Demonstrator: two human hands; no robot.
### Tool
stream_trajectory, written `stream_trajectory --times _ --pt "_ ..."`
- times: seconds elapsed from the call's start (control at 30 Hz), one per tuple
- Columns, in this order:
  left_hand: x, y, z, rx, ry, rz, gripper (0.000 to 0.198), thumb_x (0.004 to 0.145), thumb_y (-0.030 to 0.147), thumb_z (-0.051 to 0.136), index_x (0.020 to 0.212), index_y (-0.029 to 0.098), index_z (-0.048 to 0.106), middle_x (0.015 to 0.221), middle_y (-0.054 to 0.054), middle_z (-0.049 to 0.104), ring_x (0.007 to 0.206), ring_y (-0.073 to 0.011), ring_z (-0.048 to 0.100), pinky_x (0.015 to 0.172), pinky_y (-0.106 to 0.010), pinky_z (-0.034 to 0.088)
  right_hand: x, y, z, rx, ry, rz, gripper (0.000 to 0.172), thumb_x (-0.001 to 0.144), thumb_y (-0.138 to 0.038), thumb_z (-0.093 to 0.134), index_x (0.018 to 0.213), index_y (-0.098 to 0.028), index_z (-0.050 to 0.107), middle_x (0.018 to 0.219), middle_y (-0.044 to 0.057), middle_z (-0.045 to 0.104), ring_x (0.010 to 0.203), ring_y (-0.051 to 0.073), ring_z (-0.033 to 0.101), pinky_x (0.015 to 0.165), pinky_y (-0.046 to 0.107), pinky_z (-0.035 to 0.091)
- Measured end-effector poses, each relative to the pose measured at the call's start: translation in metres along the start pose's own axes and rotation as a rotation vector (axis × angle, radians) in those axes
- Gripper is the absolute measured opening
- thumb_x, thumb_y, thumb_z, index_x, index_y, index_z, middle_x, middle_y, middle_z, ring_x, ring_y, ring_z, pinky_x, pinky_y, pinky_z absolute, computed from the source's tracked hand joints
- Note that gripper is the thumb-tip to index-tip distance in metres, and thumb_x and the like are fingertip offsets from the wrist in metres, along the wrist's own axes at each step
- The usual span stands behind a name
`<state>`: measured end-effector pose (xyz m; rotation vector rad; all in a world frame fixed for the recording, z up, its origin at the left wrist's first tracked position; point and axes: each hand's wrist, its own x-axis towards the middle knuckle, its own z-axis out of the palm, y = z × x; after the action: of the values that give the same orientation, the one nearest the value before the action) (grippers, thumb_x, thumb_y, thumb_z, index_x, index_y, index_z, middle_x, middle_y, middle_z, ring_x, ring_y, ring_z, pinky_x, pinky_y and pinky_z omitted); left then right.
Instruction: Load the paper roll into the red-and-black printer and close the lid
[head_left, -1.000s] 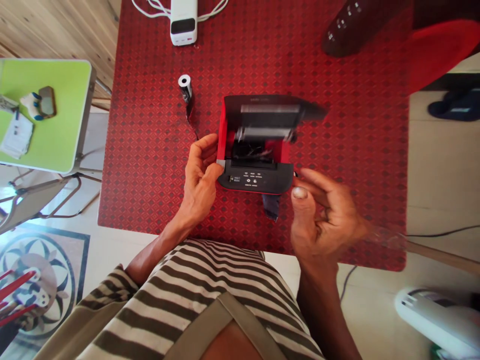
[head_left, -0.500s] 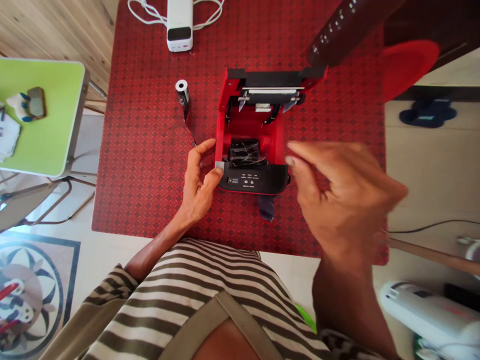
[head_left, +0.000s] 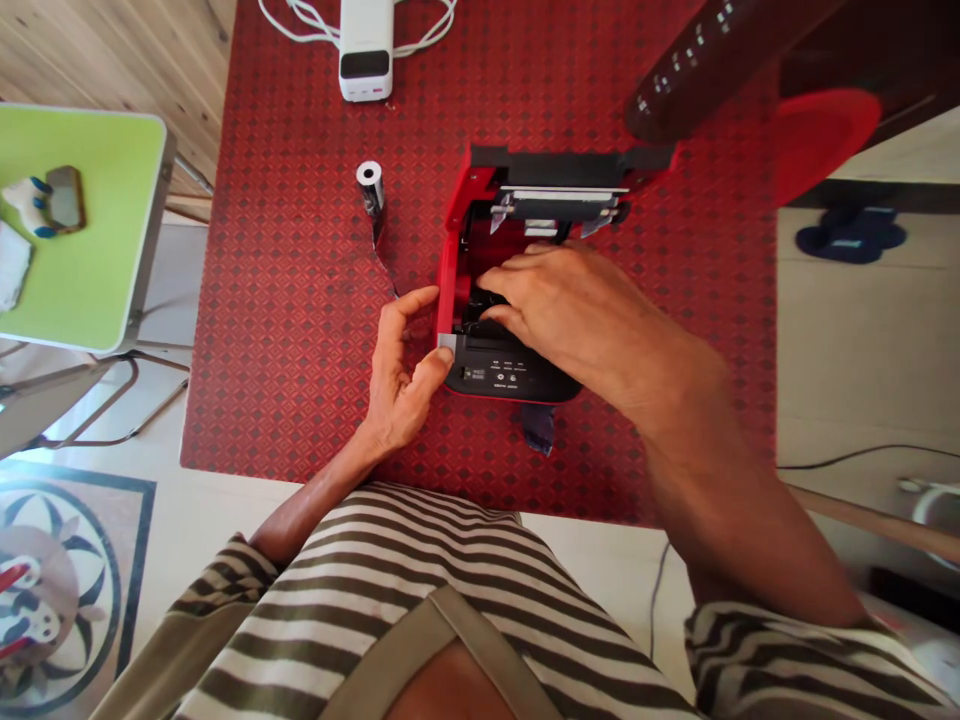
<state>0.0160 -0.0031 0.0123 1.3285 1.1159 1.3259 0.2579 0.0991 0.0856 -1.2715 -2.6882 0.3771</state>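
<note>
A red and black receipt printer (head_left: 448, 270) stands on the table with its lid raised, showing a roller (head_left: 562, 208) under the lid. My left hand (head_left: 401, 375) holds the printer's front left corner, thumb on the grey edge and a finger along the side. Reaching into the open bay, my right hand (head_left: 577, 310) covers most of it. Its thumb and fingers close around a shiny black plastic-wrapped block (head_left: 486, 300), which is largely hidden. A dark strip (head_left: 538, 428) sticks out from under the printer's front.
A small paper roll (head_left: 369, 185) with a dark tail lies left of the printer. Farther back are a white power bank (head_left: 366, 60) with a white cable and a dark cylinder (head_left: 675, 85). A green table (head_left: 90, 270) stands at left.
My right hand has moved left from beside the printer into its bay, onto the black wrapped block. My left hand keeps its hold on the corner.
</note>
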Motion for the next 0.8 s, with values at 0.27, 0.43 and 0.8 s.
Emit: stream_trajectory --times 0.27,0.43,0.8 --pt "0.001 0.003 0.001 0.039 0.01 -0.015 0.065 0.12 0.074 0.078 0.172 0.037 0.071 0.169 -0.012 0.081 0.151 -0.0393 0.08 0.129 -0.059 0.067 0.012 0.0 0.006 0.061 -0.003 0.051 0.005 0.109 -0.021 0.091 0.11 -0.024 0.087 0.119 0.01 0.092 0.118 0.037 0.089 0.116 0.054 0.067" --pt "0.002 0.003 0.0 0.035 -0.002 -0.027 0.068 0.119 0.076 0.08 0.173 0.036 0.07 0.167 -0.013 0.081 0.149 -0.0394 0.08 0.128 -0.058 0.067 -0.002 -0.016 0.005 0.068 0.154 0.081 0.014 0.112 -0.024 0.083 0.125 -0.026 0.089 0.127 0.011 0.091 0.125 0.039 0.086 0.118 0.056 0.068" --pt "0.002 0.003 -0.001 0.04 0.0 -0.011 0.064 0.12 0.074 0.079 0.172 0.039 0.07 0.168 -0.012 0.08 0.151 -0.0396 0.08 0.13 -0.059 0.068 -0.04 -0.039 -0.041 -0.056 0.361 0.057 0.016 0.116 -0.028 0.078 0.129 -0.027 0.088 0.122 0.012 0.094 0.12 0.04 0.09 0.103 0.057 0.075"
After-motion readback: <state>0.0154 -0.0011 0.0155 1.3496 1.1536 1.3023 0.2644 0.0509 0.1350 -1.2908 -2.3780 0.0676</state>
